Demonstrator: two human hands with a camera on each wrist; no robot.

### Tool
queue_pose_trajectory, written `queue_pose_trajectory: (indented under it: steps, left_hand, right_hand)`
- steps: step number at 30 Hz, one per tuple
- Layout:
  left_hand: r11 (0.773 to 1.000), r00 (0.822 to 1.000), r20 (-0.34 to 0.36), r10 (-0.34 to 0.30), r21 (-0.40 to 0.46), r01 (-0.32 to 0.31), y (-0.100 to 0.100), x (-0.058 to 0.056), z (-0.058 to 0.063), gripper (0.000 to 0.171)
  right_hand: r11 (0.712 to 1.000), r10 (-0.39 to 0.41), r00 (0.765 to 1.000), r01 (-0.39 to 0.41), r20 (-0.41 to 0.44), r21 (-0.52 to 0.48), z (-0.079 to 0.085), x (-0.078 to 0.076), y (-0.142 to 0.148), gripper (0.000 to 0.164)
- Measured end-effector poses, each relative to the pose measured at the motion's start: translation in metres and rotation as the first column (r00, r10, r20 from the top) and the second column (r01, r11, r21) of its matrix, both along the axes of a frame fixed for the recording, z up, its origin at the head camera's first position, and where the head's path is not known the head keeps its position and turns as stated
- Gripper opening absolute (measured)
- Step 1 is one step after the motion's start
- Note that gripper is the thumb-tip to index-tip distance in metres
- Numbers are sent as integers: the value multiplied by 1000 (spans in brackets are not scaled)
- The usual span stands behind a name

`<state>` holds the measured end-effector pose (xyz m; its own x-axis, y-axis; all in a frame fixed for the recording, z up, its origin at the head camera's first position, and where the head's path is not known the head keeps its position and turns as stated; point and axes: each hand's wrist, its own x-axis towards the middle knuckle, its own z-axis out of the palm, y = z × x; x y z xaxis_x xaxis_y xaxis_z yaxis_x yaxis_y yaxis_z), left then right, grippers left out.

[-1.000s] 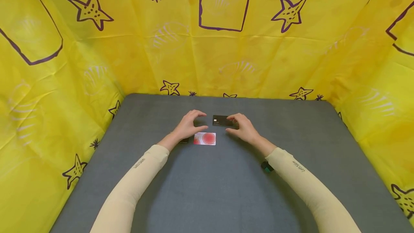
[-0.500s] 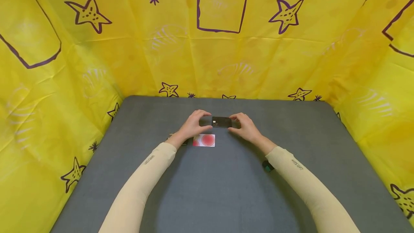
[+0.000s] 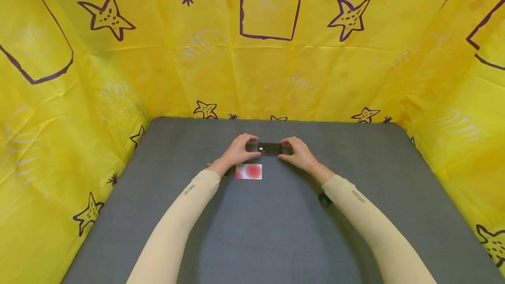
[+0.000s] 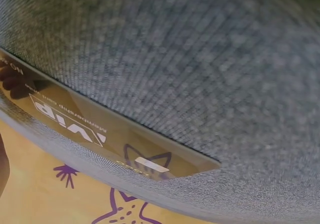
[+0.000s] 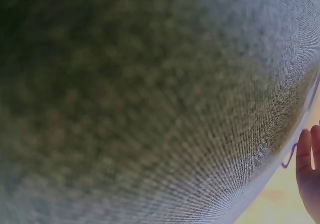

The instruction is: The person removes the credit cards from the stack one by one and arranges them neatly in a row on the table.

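From the head view, I had the left hand (image 3: 237, 150) and right hand (image 3: 300, 154) curved at either end of the black card (image 3: 271, 149); whether they gripped it, I couldn't tell. A red-patterned card (image 3: 248, 171) lay just nearer than it. The left-wrist view showed a VIP card (image 4: 70, 124); the right-wrist view, fingers (image 5: 304, 156).

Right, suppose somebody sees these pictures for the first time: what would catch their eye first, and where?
Probably the bright yellow cloth with purple starfish, rising behind and beside the grey table. Next, the left hand and right hand, one at each end of a black card near the head view's middle. Then the red-and-white card, lying below and left of it there.
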<state>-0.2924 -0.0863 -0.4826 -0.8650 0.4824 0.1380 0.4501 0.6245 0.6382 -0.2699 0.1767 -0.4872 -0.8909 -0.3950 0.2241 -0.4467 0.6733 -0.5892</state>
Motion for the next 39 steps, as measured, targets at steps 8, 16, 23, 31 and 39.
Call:
queue_pose_trajectory:
  steps: [8, 16, 23, 31, 39]
  left_hand:
    - [1000, 999, 34, 15, -27, -14, 2, -4, -1, 57]
    - [999, 998, 68, 12, -54, -8, 6, -7, -2, 57]
    - [996, 998, 64, 7, -88, -1, 9, -12, -3, 57]
    - [989, 997, 73, -1, -146, 12, 11, -14, 1, 59]
    - [980, 993, 109, -40, -190, 61, 11, -15, 7, 60]
  right_hand:
    - [1000, 6, 1000, -6, 16, 9, -1, -4, -1, 48]
    - [1000, 3, 999, -4, 47, 26, -1, -8, -3, 48]
    - [998, -13, 997, 9, 80, 58, -1, -13, -5, 49]
    - [996, -2, 996, -6, 90, 85, -1, -17, -4, 52]
    - [994, 15, 995, -24, 97, 102, -1, -20, -3, 53]
